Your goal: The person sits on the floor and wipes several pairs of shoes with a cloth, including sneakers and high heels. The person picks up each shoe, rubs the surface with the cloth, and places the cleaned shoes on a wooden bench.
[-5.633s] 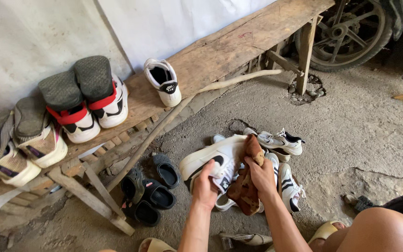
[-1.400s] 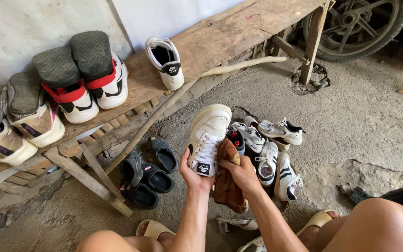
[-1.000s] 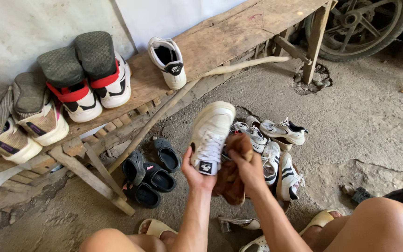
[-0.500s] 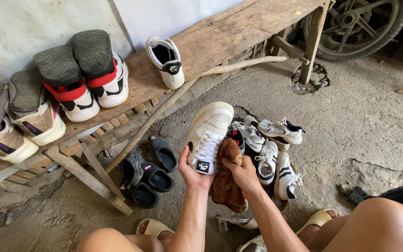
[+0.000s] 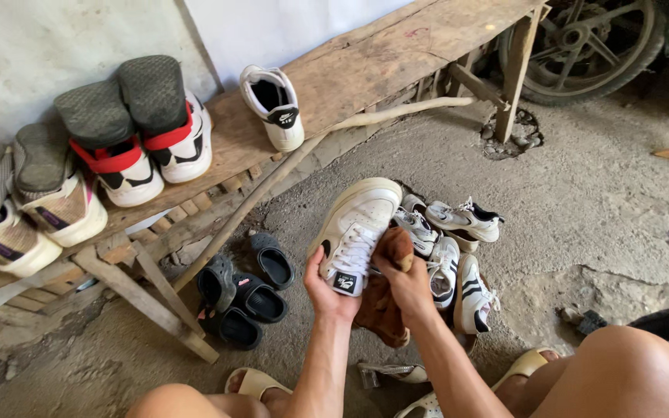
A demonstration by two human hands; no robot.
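Left hand (image 5: pixel 327 288) clamps the white sneaker (image 5: pixel 354 232) by its heel, tipped up so the right hand (image 5: pixel 408 282), closed around a brown cloth (image 5: pixel 385 310), reaches its side.

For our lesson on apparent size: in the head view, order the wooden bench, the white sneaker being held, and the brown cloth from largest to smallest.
1. Wooden bench, largest by far.
2. White sneaker in the left hand.
3. Brown cloth in the right hand, though bunched and partly hidden, so unsure.
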